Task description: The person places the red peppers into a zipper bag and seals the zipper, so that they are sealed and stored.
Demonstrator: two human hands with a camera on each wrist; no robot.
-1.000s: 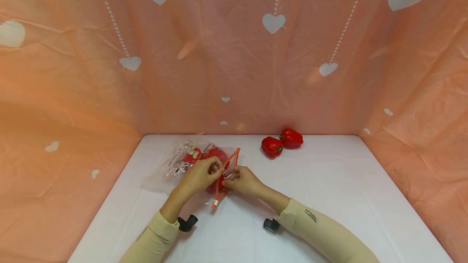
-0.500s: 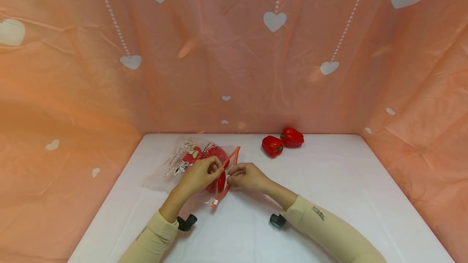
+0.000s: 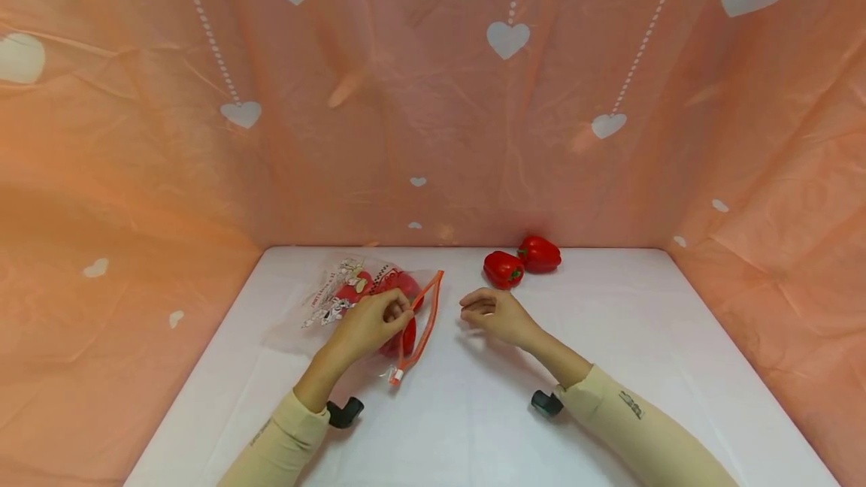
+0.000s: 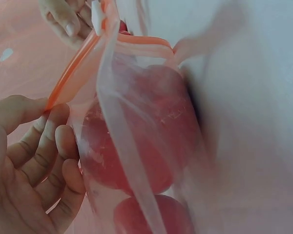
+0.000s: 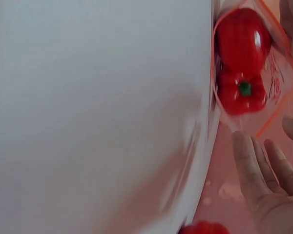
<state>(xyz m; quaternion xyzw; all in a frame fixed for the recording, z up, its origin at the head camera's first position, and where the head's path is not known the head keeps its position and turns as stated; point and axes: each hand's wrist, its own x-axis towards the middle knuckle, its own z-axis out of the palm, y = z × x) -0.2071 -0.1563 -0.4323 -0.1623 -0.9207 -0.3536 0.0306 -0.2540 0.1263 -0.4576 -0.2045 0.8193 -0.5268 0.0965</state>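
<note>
under and just past my left hand (image 3: 370,323): clear printed zip bag (image 3: 329,310) on the white table (image 3: 467,419), mouth gaping toward my right hand (image 3: 499,316). left thumb and index pinch the orange zip strip (image 3: 425,338) partway along its upper edge. white slider (image 3: 398,376) is at the strip's end on my side of the left hand. inside the bag, beside the left hand: red bell pepper (image 5: 241,95), green stem facing the mouth, with a glossy red rounded item (image 5: 243,41) right against it; more red deeper in, exact count can't tell. right hand is raised off the table, apart from the bag, thumb away from loosely bent fingers, grip unloaded. beyond it, two loose red bell peppers (image 3: 504,270) close together; can't tell if touching.
</note>
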